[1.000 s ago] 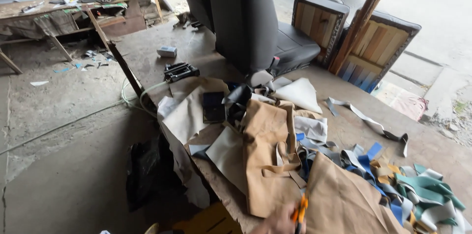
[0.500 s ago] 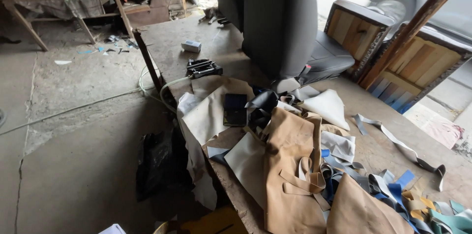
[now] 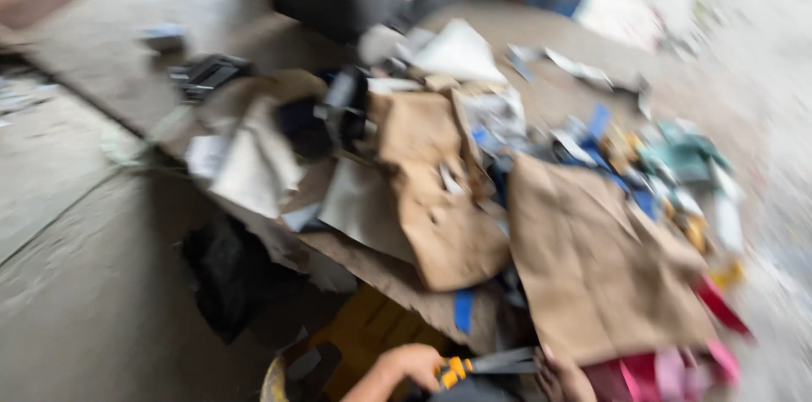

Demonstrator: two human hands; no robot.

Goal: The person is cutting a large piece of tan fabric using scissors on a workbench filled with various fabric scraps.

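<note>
A: Handling check: where is the tan sheet (image 3: 592,271)?

B: On the workbench (image 3: 110,55), near edge. Right hand (image 3: 565,378) touches it, grip unclear. Left hand (image 3: 412,366) is closed around scissors (image 3: 486,364). Likely light, floppy; pinch the edge.

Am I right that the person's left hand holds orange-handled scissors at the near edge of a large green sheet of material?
Not quite: the sheet is tan-brown, not green. The head view shows the left hand gripping the orange-handled scissors at its near edge, with the right hand beside the blades.
</note>
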